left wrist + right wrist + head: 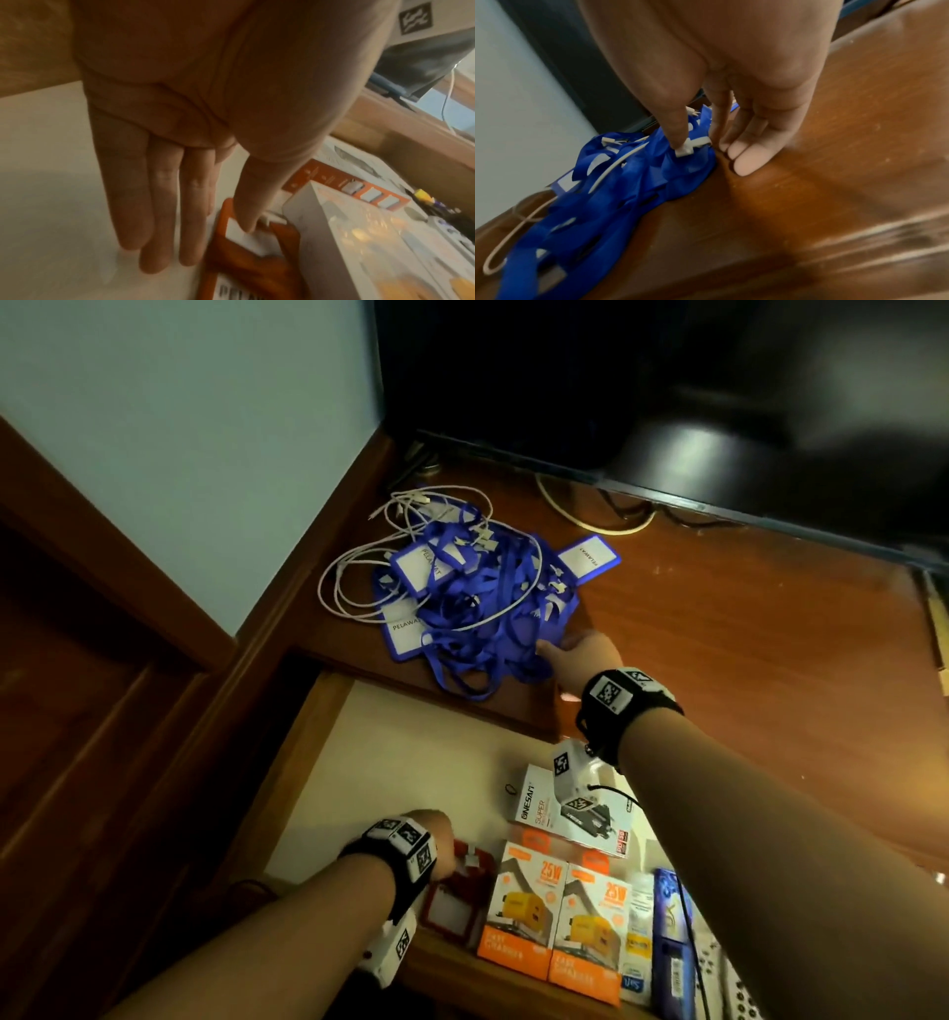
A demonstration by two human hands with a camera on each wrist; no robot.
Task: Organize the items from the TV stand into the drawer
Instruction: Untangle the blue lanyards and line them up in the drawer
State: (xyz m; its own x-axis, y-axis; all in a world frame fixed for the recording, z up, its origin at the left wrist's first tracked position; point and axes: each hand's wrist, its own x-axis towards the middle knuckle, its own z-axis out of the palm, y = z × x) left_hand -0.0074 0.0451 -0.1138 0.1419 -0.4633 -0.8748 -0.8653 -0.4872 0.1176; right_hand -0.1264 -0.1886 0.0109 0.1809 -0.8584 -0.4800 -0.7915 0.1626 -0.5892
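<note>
1. A white cable [359, 567] is tangled through the blue lanyard pile [477, 608] on the TV stand [744, 634], in front of the television [667, 377].
2. In the open drawer [411, 762] below the pile: charger boxes [554, 916] and a red badge holder [454, 901].
3. Right hand [585, 660] pinches the pile's near edge, thumb on top.
4. Left hand [436, 839], fingers straight, thumb touching the red badge holder.

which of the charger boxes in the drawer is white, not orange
The ONESAM box, lying farthest back; the two 25W fast charger boxes in front of it are orange and white.
</note>
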